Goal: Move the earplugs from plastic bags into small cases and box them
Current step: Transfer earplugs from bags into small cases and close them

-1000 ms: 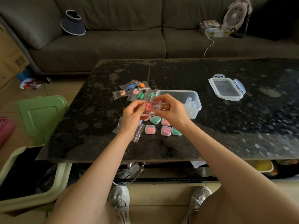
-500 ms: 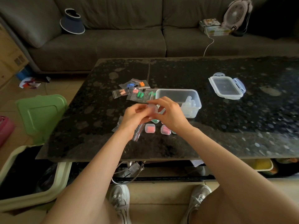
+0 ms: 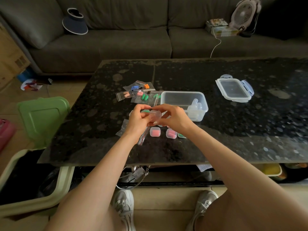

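Observation:
My left hand [image 3: 139, 118] and my right hand [image 3: 173, 116] meet above the black table and both pinch a small clear case [image 3: 155, 115] between their fingertips. Filled small cases [image 3: 155, 131] with pink and green earplugs lie on the table just below my hands. Several plastic bags with earplugs [image 3: 140, 94] in blue, orange, pink and green lie behind my hands. A clear plastic box [image 3: 184, 99] stands right of the bags, with empty small cases in its right end. Empty bags [image 3: 122, 128] lie under my left wrist.
The box lid [image 3: 234, 88] lies apart at the right on the black stone table [image 3: 233, 130]. A grey sofa with a visor cap [image 3: 75, 22] and a fan [image 3: 244, 13] runs behind the table. A green lid [image 3: 43, 115] and a bin sit on the floor at left.
The pink earplugs seen in my fingers a second ago are out of sight. Both hands have closed in round the small clear case and hold it slightly lower.

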Motion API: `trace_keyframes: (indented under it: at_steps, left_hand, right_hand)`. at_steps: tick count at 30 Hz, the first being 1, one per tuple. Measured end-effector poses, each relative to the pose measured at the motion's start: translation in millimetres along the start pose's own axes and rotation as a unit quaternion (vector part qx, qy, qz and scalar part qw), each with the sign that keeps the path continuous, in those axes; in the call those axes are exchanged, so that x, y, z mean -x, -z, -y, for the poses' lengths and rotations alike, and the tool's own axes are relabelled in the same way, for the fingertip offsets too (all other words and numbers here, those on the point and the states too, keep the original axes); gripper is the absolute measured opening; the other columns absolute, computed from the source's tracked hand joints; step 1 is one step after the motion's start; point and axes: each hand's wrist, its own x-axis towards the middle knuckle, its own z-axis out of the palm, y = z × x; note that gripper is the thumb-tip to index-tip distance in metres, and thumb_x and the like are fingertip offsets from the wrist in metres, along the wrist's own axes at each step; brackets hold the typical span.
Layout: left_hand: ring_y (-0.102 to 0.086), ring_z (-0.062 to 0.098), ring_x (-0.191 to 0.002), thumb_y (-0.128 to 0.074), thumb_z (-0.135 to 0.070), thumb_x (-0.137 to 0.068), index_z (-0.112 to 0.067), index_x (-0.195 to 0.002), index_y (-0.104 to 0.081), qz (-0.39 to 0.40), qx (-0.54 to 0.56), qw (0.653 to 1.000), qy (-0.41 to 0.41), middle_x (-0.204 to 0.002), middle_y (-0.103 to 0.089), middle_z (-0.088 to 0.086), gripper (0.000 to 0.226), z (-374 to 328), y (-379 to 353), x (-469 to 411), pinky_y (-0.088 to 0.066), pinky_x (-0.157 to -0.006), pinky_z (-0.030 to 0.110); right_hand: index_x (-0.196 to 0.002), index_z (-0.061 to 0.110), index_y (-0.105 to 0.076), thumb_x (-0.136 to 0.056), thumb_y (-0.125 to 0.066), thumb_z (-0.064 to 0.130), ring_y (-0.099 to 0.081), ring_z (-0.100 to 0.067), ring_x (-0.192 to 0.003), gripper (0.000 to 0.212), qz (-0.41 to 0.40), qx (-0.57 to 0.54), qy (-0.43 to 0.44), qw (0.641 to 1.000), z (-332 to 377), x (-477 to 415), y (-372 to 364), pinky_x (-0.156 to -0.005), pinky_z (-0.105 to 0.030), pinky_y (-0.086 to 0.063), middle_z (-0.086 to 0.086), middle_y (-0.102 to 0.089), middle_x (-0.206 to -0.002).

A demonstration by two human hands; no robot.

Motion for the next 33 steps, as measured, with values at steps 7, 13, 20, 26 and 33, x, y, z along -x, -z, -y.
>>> trace_keyframes:
  at_steps: [7,13,20,26,33]
  left_hand:
    - [-0.066,0.016,-0.09,-0.063,-0.012,-0.088,-0.015,-0.113,-0.05,-0.007,0.011,1.0,0.027,-0.114,-0.063,0.011,0.028,4.0,0.9,-2.9,-0.056,-0.066,0.019]
    - [-0.065,0.021,-0.101,-0.062,-0.02,-0.09,-0.021,-0.116,-0.055,0.025,-0.002,1.0,0.015,-0.117,-0.063,0.008,0.027,3.5,1.3,-2.9,-0.057,-0.084,0.033]
    - [-0.066,0.019,-0.103,-0.06,-0.025,-0.09,-0.018,-0.127,-0.056,0.092,0.06,0.994,0.006,-0.116,-0.065,0.005,0.038,-2.0,5.7,-0.6,-0.057,-0.084,0.034]
    - [-0.067,0.02,-0.101,-0.062,-0.017,-0.089,-0.02,-0.123,-0.056,0.06,0.009,0.998,-0.033,-0.115,-0.066,0.006,0.034,-1.3,7.4,-1.3,-0.057,-0.085,0.038]
    - [-0.069,0.019,-0.088,-0.059,-0.017,-0.092,-0.007,-0.103,-0.057,0.028,-0.073,0.993,-0.093,-0.103,-0.064,0.007,0.014,1.3,1.8,-1.2,-0.06,-0.068,0.032]
  right_hand:
    - [-0.124,0.014,-0.059,-0.081,-0.076,0.021,-0.052,-0.007,-0.09,0.047,0.012,0.038,0.016,0.999,4.5,2.8,-2.3,-0.079,-0.019,-0.042,-0.005,-0.064,-0.118]
    - [-0.121,0.014,-0.063,-0.083,-0.073,0.026,-0.055,-0.008,-0.089,0.041,-0.035,0.053,0.018,0.998,1.9,2.3,-2.2,-0.075,-0.014,-0.044,-0.004,-0.063,-0.113]
    - [-0.111,0.011,-0.067,-0.083,-0.074,0.022,-0.057,-0.008,-0.082,0.031,-0.101,-0.021,-0.006,0.995,2.6,1.0,0.9,-0.069,-0.01,-0.046,-0.001,-0.061,-0.099]
    - [-0.109,0.016,-0.063,-0.078,-0.078,0.019,-0.06,-0.004,-0.081,0.035,-0.069,-0.098,-0.043,0.992,3.8,1.3,7.3,-0.069,-0.01,-0.046,0.007,-0.063,-0.094]
    - [-0.108,0.016,-0.063,-0.077,-0.078,0.017,-0.061,-0.006,-0.08,0.034,-0.056,-0.092,-0.049,0.993,1.5,1.0,7.5,-0.071,-0.012,-0.049,0.007,-0.063,-0.094]
